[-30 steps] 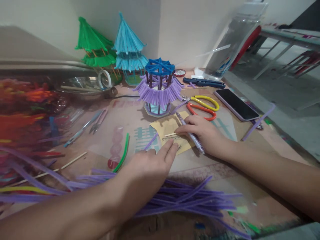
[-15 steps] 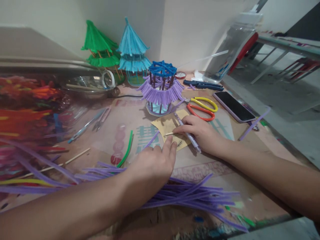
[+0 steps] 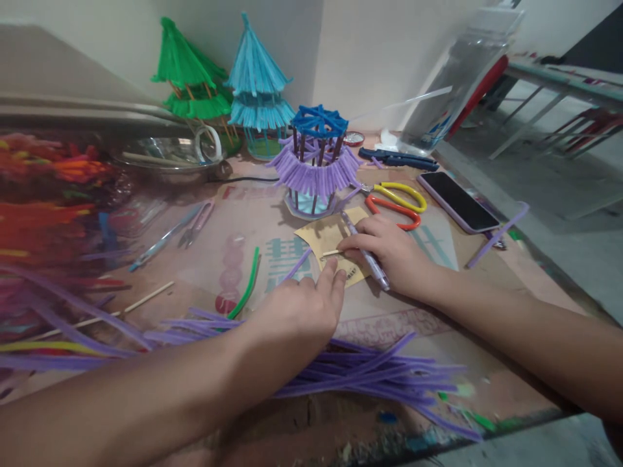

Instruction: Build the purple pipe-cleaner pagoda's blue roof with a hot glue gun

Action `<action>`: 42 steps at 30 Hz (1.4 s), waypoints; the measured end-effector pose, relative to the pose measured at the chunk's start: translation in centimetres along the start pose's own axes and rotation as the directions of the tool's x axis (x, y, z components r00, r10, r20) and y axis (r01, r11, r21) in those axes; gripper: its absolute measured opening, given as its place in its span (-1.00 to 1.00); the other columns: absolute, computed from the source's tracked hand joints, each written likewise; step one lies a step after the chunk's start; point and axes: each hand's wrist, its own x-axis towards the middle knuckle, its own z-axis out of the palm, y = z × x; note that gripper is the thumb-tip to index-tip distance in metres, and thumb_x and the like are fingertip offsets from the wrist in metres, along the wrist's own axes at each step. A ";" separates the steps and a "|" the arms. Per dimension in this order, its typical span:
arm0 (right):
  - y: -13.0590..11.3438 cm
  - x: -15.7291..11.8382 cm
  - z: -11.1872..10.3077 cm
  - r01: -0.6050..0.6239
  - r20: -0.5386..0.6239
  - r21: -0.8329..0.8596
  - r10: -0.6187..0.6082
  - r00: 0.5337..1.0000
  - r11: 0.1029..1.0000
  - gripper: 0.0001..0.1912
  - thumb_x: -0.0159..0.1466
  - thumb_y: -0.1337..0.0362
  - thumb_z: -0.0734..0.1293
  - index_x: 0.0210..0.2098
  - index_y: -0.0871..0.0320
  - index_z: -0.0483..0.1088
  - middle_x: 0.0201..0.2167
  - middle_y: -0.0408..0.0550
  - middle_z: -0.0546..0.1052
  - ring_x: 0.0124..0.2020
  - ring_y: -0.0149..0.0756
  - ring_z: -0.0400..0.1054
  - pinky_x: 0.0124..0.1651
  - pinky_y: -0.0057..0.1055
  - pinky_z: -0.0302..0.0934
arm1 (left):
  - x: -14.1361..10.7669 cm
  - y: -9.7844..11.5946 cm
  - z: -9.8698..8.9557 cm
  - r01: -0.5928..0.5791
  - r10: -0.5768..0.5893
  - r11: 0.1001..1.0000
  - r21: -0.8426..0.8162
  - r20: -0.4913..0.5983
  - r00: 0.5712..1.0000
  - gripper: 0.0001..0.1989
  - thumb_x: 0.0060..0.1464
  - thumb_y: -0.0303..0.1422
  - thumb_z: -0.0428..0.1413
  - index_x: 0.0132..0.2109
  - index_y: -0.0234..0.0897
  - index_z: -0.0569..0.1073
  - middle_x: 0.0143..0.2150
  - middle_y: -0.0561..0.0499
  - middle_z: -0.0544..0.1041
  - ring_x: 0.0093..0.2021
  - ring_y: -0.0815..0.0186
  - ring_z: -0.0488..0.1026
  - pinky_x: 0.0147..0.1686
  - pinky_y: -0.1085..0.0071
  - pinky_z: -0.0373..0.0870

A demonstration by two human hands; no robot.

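Note:
On a yellow paper piece (image 3: 316, 230) with printed marks lies a short thin wooden stick (image 3: 331, 253). My right hand (image 3: 394, 256) is closed round a purple pen (image 3: 374, 268), its fingertips at the stick's right end. Just below the stick, my left hand (image 3: 302, 311) rests with index finger and thumb together at the paper. Its other fingers are curled, and what they hold, if anything, is hidden. A purple pipe cleaner (image 3: 298, 264) emerges beside its knuckles. Behind the paper stands a small tower (image 3: 318, 162) of dark sticks with purple pipe-cleaner fringe and a blue top.
Several purple pipe cleaners (image 3: 370, 373) lie along the front. Scissors (image 3: 396, 200), a phone (image 3: 457, 201) and a utility knife (image 3: 396, 158) are at the right. Green (image 3: 187, 58) and light-blue (image 3: 257, 71) towers stand behind, near a metal bowl (image 3: 165, 170). Small snips (image 3: 198, 224) lie left.
The view has tipped slightly, so things at the back sit higher. Both hands stay at the paper with little movement; the pen remains in my right hand.

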 end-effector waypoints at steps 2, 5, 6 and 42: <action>0.1 0.0 0.0 -0.016 0.008 0.001 0.016 1.000 1.000 -0.81 0.41 0.29 0.26 -0.19 0.18 0.52 -0.35 -0.03 0.38 -0.28 -0.24 0.24 -0.23 -0.31 0.11 | 0.0 0.0 0.1 0.001 -0.001 1.000 -0.002 0.007 1.000 -0.43 0.18 -0.61 -0.06 0.33 -0.50 0.27 0.29 -0.39 0.38 -0.40 0.26 0.58 -0.58 0.38 0.45; 0.1 0.1 0.0 -0.030 0.040 0.046 0.028 0.999 0.999 -0.82 0.40 0.35 0.25 -0.20 0.17 0.51 -0.36 -0.05 0.37 -0.28 -0.25 0.25 -0.24 -0.33 0.10 | 0.1 0.1 0.1 0.014 -0.014 1.000 -0.003 0.003 1.000 -0.43 0.18 -0.60 -0.06 0.34 -0.50 0.27 0.28 -0.38 0.39 -0.41 0.28 0.57 -0.59 0.39 0.43; 0.0 0.2 -0.1 -0.030 0.048 0.056 0.028 0.998 0.998 -0.81 0.40 0.37 0.24 -0.21 0.17 0.51 -0.36 -0.06 0.37 -0.28 -0.26 0.25 -0.24 -0.34 0.10 | 0.1 0.1 0.1 0.016 -0.016 1.000 -0.004 0.000 1.000 -0.43 0.18 -0.60 -0.06 0.34 -0.50 0.27 0.28 -0.38 0.40 -0.42 0.29 0.57 -0.59 0.40 0.42; 0.0 0.4 0.0 0.005 0.057 0.069 -0.009 0.998 0.998 -0.75 0.41 0.35 0.21 -0.18 0.15 0.54 -0.37 -0.05 0.36 -0.30 -0.25 0.25 -0.26 -0.32 0.10 | 0.2 0.0 0.0 0.031 -0.031 0.999 -0.030 0.020 0.999 -0.42 0.17 -0.60 -0.05 0.34 -0.51 0.26 0.32 -0.49 0.30 -0.47 0.27 0.56 -0.61 0.36 0.46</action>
